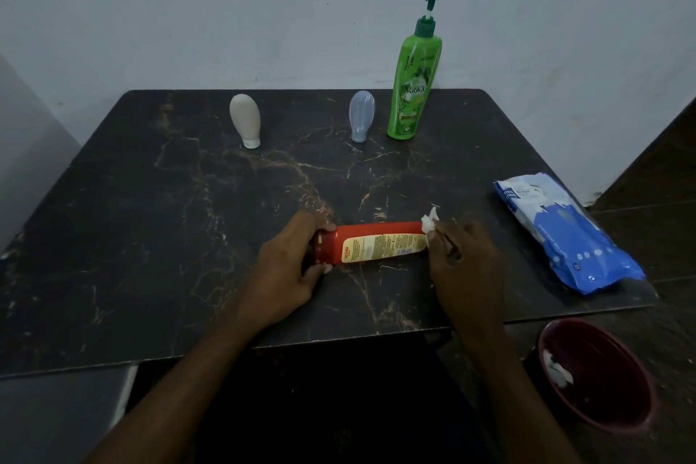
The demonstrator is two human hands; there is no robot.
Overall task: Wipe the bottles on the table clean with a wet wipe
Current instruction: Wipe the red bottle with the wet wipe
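2 hands on red bottle (376,243) lying on table (150,237): left hand (290,267) grips cap end, right hand (467,267) pinches wet wipe (429,222) against the base.

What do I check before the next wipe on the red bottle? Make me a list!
1. Steady red bottle: ok, the left hand grips its cap end, bottle lying on the table.
2. Grip on wet wipe: ok, the right hand pinches it at the bottle's base.
3. Wipe damp enough: cannot tell.
4. Other bottles out of the way: ok, green pump bottle, beige bottle and blue bottle stand at the back.
5. Fresh wipes near: ok, wipes pack lies on the right.
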